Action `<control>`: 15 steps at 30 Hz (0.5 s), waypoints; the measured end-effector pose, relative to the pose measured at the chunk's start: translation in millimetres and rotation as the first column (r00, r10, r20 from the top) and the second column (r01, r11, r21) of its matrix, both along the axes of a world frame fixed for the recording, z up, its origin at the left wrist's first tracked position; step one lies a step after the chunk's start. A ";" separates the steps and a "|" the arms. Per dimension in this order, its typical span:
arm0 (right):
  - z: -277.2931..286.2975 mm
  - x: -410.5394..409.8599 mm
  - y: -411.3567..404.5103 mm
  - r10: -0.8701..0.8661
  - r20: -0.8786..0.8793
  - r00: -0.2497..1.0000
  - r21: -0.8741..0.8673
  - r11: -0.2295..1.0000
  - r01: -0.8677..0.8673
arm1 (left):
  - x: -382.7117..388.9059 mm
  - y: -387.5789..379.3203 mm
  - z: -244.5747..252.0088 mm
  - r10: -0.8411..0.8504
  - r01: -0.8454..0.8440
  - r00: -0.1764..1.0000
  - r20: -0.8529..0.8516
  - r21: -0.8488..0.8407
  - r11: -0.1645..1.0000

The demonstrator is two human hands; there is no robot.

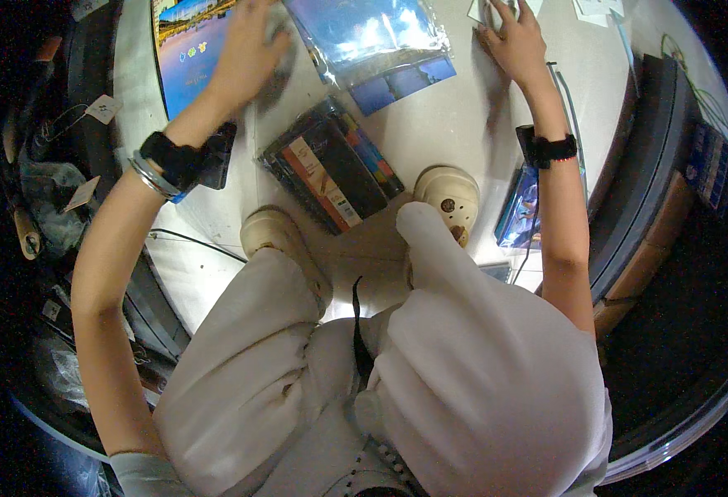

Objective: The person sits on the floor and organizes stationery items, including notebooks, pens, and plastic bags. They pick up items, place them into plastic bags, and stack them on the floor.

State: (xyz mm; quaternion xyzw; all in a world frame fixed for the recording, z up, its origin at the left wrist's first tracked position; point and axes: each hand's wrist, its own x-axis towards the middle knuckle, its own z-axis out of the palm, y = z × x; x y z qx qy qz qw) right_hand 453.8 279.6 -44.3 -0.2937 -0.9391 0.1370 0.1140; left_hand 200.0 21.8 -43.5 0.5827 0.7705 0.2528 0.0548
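My left hand (249,56) is at the top edge, over the right side of a blue landscape-printed folder or book (191,59). Its thumb stands apart and nothing shows in it; the fingertips are partly cut off. My right hand (518,43) reaches to a white card or paper (481,11) at the top, fingers spread over it. Whether it grips the card cannot be told. Between the hands lies a glossy plastic-wrapped blue picture packet (373,31), with a printed picture sheet (404,84) sticking out below. A plastic-wrapped black pack (333,164) with a paper band lies nearer my feet.
My two beige clogs (448,192) flank the black pack on the pale tiled floor (482,133). A shiny blue package (518,214) lies beside my right forearm. A thin black cable (199,239) runs by the left clog. Tagged goods (53,180) line the left; dark shelf edges (637,161) bound the right.
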 end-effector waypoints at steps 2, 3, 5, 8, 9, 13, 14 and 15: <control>-14.5 4.4 4.8 0.016 0.022 1.000 0.056 0.998 -0.017 | 33.0 6.7 -3.9 -0.091 0.095 0.992 0.090 -0.042 0.995; -21.1 6.1 5.3 0.034 0.039 0.999 0.105 0.994 -0.038 | 48.3 10.2 -4.3 -0.173 0.189 0.969 0.177 -0.080 0.979; -19.4 3.5 0.4 0.016 0.035 0.999 0.107 0.994 -0.019 | 63.7 12.3 -7.1 -0.189 0.211 0.966 0.177 -0.117 0.970; -17.2 2.4 4.9 -0.069 0.066 0.995 0.081 0.995 0.064 | 72.9 13.3 -6.6 -0.202 0.232 0.966 0.162 -0.190 0.954; -22.6 7.6 15.6 -0.071 0.070 0.995 0.083 0.994 0.066 | 76.2 16.5 -6.5 -0.207 0.237 0.967 0.149 -0.219 0.946; -21.7 26.3 48.0 -0.101 0.050 0.994 0.378 0.923 0.075 | 83.2 29.3 -9.5 -0.191 0.207 0.977 0.099 -0.202 0.957; -15.6 23.1 40.5 -0.112 -0.031 0.993 0.126 0.985 0.115 | 82.7 30.8 -10.2 -0.191 0.208 0.976 0.103 -0.196 0.958; -9.6 12.1 23.9 -0.134 -0.116 0.984 -0.154 0.981 0.115 | 79.8 25.2 -9.7 -0.179 0.196 0.979 0.099 -0.209 0.958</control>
